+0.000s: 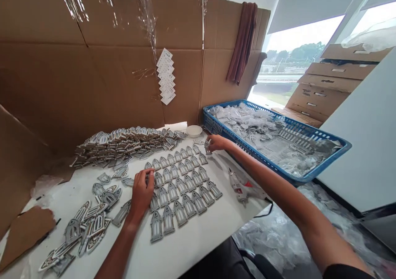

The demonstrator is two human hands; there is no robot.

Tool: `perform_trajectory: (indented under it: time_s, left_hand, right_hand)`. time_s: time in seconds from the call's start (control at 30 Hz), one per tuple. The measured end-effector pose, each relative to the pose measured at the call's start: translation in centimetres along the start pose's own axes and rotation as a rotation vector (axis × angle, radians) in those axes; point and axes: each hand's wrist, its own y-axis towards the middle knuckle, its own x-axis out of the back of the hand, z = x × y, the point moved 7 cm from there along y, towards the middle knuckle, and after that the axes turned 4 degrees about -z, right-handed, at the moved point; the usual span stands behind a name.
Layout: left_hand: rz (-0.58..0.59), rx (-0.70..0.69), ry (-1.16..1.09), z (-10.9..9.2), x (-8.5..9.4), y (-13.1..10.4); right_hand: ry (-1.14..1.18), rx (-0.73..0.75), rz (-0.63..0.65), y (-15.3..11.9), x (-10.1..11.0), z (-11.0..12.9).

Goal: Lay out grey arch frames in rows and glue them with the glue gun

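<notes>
Small grey arched window pieces (168, 220) lie in several rows on the white table (139, 246). At the left end of the rows, my left hand (142, 190) has its fingers curled and pinched around an arched window piece, mostly hidden by them. My right hand (218, 142) reaches to the far right end of the rows, its fingers closed on another arched window piece (207, 147), tilted above the table. Left of my left hand, loose arched pieces (73, 230) lie scattered. Behind them a large heap of similar pieces (123, 145) is piled up.
A grey and red glue gun (237, 186) lies under my right forearm. Beyond the rows stands a white bowl (194, 131). A blue basket (321, 174) of plastic-wrapped pieces is at the right. Cardboard walls (117, 81) bound the back and left; cardboard boxes (324, 97) stand by the window.
</notes>
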Motion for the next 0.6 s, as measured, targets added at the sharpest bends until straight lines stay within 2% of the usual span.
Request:
perform_trajectory:
  time_s: [0.13, 0.2, 0.37, 0.6]
  left_hand:
    - [0.007, 0.009, -0.004, 0.0, -0.2, -0.1]
    - [0.004, 0.005, -0.005, 0.0, -0.2, -0.1]
    - [-0.002, -0.005, -0.008, 0.0, -0.2, -0.1]
    - [0.003, 0.004, -0.028, 0.0, -0.3, -0.2]
  right_hand:
    - [0.3, -0.066, 0.396, -3.1, -2.9, -1.0]
    - [0.452, -0.107, 0.473, -4.5, -4.1, -0.9]
    - [0.541, -0.145, 0.399, -5.3, -5.7, -0.4]
    - [0.471, -0.108, 0.359, -5.3, -6.4, -0.5]
